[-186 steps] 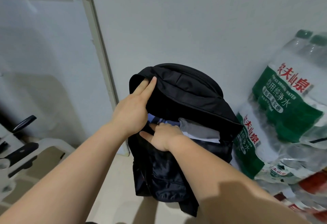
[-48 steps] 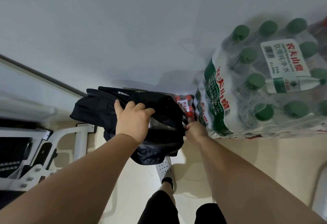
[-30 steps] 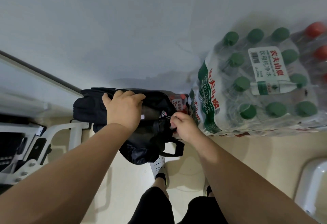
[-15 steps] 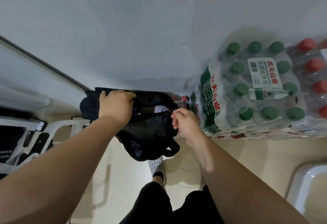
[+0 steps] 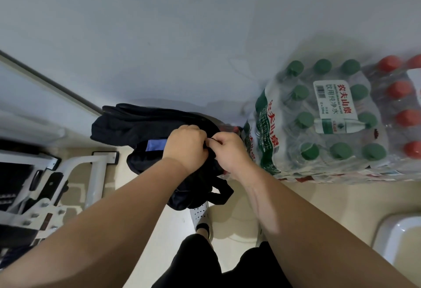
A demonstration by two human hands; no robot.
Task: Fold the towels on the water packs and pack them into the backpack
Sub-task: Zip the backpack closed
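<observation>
Now both hands, left hand (image 5: 185, 145) and right hand (image 5: 230, 151), are gripping the backpack (image 5: 136, 126) top beside the water packs (image 5: 319, 124).

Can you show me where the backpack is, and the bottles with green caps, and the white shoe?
backpack (image 5: 127, 126): head view, on its black top panel.
green-capped water pack (image 5: 328, 114): head view, on its white label.
white shoe (image 5: 200, 213): head view, on its perforated toe.

Both arms extended forward and down, left hand (image 5: 187, 145) and right hand (image 5: 230, 151) knuckle to knuckle, fingers (image 5: 216, 141) curled closed in pinch grips.
</observation>
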